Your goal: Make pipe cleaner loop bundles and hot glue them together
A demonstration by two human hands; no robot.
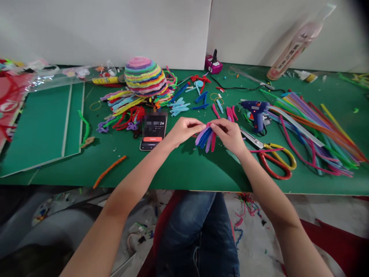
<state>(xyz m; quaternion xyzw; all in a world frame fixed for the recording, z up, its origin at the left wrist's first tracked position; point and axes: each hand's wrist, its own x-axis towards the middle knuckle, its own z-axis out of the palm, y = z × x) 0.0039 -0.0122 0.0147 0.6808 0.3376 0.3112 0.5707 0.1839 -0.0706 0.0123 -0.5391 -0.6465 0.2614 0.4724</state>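
A small bunch of pipe cleaners (205, 139), in purple, blue and pink, is pinched at its top between both hands. My left hand (187, 130) closes thumb and forefinger on its left side. On the right, the fingers of my right hand (228, 134) press together on the same top end. The cut strands fan downward just above the green table. Short pink pipe cleaner pieces (230, 113) lie right behind my hands. Large scissors (269, 152) with red and yellow handles rest beside my right wrist, and a phone (154, 130) lies left of my left hand.
A striped pipe cleaner dome (145, 77) stands at the back left. Behind the scissors lies a blue glue gun (256, 111). Long pipe cleaners (317, 130) spread over the right side. A pink bottle (296, 48) stands at the back right; an orange pipe cleaner (109, 172) lies near the front edge.
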